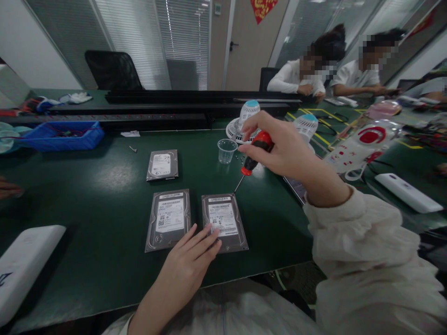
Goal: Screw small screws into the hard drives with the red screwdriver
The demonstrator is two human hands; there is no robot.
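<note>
Right hand pinches a red-and-black screwdriver at the corner of a flat silver-grey rectangular hard drive

In the head view, the right hand has its thumb and fingers closed around the handle. The metal shaft slants down to the left, its tip at the drive's far right corner; whether it sits in a screw cannot be told. This drive lies label up on the dark green tabletop, in front of the person. The left hand is palm down with fingers slightly spread, fingertips resting over the near left part of the same drive; its leftmost finger lies by the edge of a second silver-grey labelled hard drive, just beside the first on the left.

Farther back, a third silver-grey hard drive lies label up. A clear plastic cup stands beyond the first drive, with tiny dark pieces beside it, too small to name. Behind the cup is a white slotted plastic fan with a blue cap. A blue plastic tray is at the far left, and another person's hand shows at the left edge
</note>
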